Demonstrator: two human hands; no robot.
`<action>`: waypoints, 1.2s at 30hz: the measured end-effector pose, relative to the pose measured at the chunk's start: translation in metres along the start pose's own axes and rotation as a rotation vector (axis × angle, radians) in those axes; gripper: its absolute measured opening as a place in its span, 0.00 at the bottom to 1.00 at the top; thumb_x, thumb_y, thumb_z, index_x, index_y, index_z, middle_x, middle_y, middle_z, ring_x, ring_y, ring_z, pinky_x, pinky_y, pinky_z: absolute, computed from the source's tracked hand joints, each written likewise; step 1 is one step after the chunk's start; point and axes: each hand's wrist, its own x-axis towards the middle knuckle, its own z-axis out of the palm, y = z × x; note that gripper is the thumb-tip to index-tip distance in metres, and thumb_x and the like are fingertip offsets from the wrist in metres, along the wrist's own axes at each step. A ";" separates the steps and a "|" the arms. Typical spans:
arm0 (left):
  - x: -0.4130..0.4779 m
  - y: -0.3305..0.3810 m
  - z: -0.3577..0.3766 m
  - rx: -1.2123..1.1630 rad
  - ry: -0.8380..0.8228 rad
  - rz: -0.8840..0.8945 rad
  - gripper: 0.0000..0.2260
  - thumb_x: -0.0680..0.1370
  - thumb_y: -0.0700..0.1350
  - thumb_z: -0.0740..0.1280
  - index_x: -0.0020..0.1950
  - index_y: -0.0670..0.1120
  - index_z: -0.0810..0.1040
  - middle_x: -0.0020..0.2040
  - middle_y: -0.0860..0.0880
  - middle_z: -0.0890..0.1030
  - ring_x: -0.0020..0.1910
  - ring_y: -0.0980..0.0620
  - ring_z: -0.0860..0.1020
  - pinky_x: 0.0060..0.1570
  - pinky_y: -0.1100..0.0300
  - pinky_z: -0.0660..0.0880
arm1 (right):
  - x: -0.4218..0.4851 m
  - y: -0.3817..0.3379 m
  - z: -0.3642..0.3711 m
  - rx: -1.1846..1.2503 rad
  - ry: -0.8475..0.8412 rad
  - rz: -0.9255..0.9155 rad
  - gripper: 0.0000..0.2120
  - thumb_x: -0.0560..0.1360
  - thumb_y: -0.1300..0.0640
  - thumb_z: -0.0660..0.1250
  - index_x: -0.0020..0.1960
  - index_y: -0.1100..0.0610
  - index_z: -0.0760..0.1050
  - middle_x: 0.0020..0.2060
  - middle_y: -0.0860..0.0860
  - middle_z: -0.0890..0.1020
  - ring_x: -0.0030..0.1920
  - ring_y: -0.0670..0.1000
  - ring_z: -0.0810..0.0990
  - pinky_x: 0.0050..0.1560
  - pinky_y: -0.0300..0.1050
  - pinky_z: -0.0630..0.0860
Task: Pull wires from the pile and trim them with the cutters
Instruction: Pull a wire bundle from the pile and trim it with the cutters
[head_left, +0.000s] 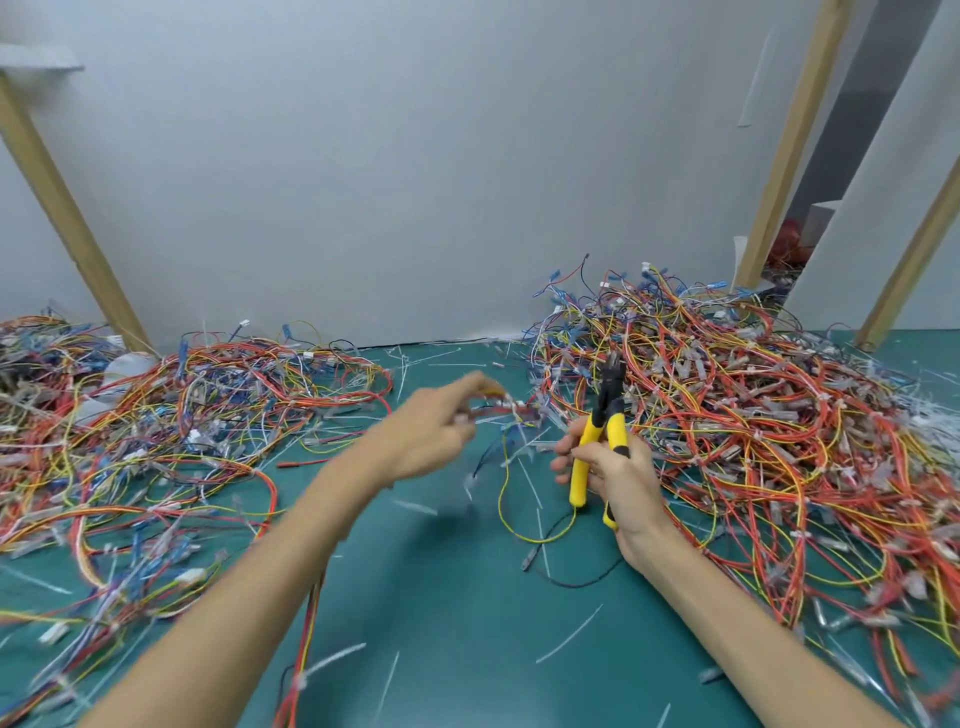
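My right hand (615, 478) grips the yellow-handled cutters (605, 436) upright, black jaws pointing up in front of the big pile of red, orange and yellow wires (753, 426) on the right. My left hand (436, 421), blurred by motion, pinches a small wire bundle (501, 405) with white connectors just left of the cutters. From that bundle a yellow wire (506, 499) and blue strands hang down to the green mat. The cutter jaws stand apart from the held bundle.
A second spread of mixed wires (171, 431) covers the mat's left side. Cut white cable ties (569, 634) lie scattered on the green mat (457, 597). Wooden posts (67, 218) lean against the grey wall (389, 156) at left and right.
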 end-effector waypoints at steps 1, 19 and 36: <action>-0.013 -0.004 0.017 -0.006 0.023 0.050 0.16 0.77 0.39 0.64 0.63 0.52 0.73 0.37 0.52 0.77 0.33 0.61 0.70 0.38 0.61 0.67 | 0.000 0.001 0.000 -0.061 0.017 -0.046 0.08 0.76 0.72 0.61 0.49 0.63 0.75 0.37 0.52 0.82 0.36 0.51 0.82 0.38 0.44 0.80; -0.033 -0.031 0.051 0.069 0.340 0.125 0.11 0.81 0.53 0.59 0.54 0.54 0.80 0.39 0.55 0.75 0.39 0.53 0.74 0.43 0.53 0.70 | 0.003 0.015 0.008 -0.709 -0.150 -0.347 0.09 0.72 0.58 0.75 0.42 0.57 0.74 0.34 0.39 0.80 0.36 0.46 0.77 0.39 0.37 0.71; -0.047 -0.017 0.065 -0.103 0.445 0.051 0.03 0.78 0.40 0.69 0.44 0.45 0.79 0.39 0.54 0.78 0.39 0.59 0.75 0.42 0.71 0.68 | 0.006 0.025 0.010 -0.817 -0.056 -0.310 0.12 0.71 0.55 0.76 0.41 0.56 0.72 0.35 0.34 0.80 0.36 0.40 0.77 0.35 0.30 0.68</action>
